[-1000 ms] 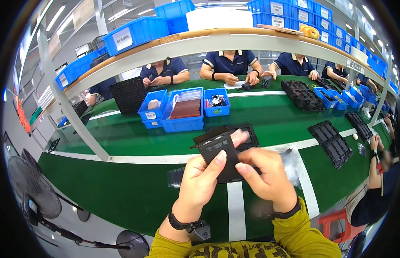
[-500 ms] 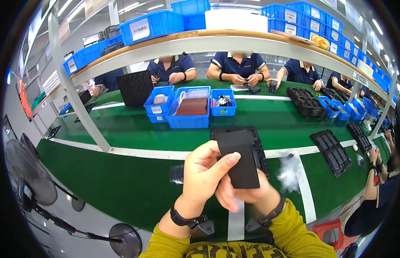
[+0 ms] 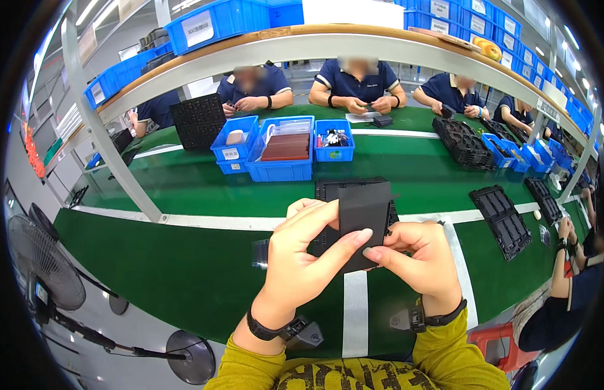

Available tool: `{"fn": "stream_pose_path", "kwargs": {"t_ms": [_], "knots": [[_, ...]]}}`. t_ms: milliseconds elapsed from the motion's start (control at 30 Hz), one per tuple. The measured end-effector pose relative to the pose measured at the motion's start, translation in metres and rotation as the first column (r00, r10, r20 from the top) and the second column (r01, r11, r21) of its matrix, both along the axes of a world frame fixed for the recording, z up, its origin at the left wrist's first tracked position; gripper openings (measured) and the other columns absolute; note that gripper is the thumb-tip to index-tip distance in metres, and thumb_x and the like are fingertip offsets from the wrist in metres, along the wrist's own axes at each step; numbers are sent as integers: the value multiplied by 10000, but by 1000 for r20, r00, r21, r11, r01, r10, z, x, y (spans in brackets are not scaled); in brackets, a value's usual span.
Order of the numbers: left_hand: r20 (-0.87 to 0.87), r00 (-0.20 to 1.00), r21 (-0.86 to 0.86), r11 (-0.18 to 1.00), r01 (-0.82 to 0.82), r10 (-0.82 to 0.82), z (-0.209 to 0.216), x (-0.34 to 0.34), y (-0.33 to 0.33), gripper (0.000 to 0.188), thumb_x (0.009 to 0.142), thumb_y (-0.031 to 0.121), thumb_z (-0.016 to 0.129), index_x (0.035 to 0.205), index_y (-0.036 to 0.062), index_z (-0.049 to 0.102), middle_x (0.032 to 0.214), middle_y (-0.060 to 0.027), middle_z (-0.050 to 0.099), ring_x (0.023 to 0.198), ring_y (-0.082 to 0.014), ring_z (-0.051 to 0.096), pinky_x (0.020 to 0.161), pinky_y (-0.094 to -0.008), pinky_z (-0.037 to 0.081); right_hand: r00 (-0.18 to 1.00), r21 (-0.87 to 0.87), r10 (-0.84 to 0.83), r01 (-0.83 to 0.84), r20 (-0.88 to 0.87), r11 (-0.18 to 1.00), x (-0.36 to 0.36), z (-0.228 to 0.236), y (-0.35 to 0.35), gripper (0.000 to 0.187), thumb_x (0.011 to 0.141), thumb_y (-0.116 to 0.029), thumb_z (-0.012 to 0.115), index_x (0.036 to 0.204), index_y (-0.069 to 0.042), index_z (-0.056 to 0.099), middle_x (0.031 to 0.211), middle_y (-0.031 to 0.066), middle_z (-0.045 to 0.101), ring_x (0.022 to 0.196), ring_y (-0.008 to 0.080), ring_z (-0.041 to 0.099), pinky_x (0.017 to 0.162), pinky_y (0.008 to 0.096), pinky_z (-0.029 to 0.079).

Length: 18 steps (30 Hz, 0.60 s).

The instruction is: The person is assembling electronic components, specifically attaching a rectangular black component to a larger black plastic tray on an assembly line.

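A flat black rectangular piece (image 3: 365,211) is held up in front of me, over the green bench. My left hand (image 3: 303,253) grips its left side, thumb across the front face and fingers behind. My right hand (image 3: 415,257) pinches its lower right edge between thumb and bent fingers. What lies behind the piece is hidden. Just beyond my hands a black moulded tray (image 3: 328,190) rests on the bench, mostly covered by the piece and my fingers. Beside my left wrist lies a small dark stack in clear wrapping (image 3: 260,253), partly hidden.
Blue bins (image 3: 280,170) stand past the white strip, one holding brown sheets. More black trays (image 3: 500,221) lie at the right. A shelf (image 3: 302,49) crosses above the bench. Several people work opposite, another at the right. A fan (image 3: 45,260) stands at the left.
The black piece has turned more upright and risen slightly. My right hand has moved from beneath it to its right edge and now pinches there. My left hand keeps its grip.
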<state>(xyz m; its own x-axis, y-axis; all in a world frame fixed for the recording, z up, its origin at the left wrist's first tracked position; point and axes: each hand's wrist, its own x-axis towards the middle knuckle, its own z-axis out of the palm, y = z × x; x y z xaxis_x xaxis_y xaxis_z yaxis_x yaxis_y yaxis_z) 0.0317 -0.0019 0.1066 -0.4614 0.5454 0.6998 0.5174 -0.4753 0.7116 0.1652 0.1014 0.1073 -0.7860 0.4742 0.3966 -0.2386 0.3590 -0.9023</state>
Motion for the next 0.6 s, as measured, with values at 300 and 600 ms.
{"fn": "stream_pose_path", "kwargs": {"t_ms": [300, 600], "knots": [[53, 995, -119, 989, 85, -79, -7, 1, 7, 239, 677, 37, 720, 909, 8, 669, 719, -23, 617, 705, -121, 505, 737, -273, 383, 973, -44, -172, 167, -156, 985, 12, 7, 12, 140, 847, -85, 596, 899, 45, 587, 785, 90, 649, 720, 107, 612, 634, 224, 480], [31, 991, -147, 980, 136, -133, -9, 9, 12, 223, 678, 41, 721, 895, 19, 676, 722, -12, 625, 703, -119, 505, 747, -269, 390, 953, 136, -195, 231, -231, 964, 11, 3, 19, 120, 873, -85, 536, 812, 17, 555, 728, 64, 551, 660, 111, 524, 579, 236, 416]]}}
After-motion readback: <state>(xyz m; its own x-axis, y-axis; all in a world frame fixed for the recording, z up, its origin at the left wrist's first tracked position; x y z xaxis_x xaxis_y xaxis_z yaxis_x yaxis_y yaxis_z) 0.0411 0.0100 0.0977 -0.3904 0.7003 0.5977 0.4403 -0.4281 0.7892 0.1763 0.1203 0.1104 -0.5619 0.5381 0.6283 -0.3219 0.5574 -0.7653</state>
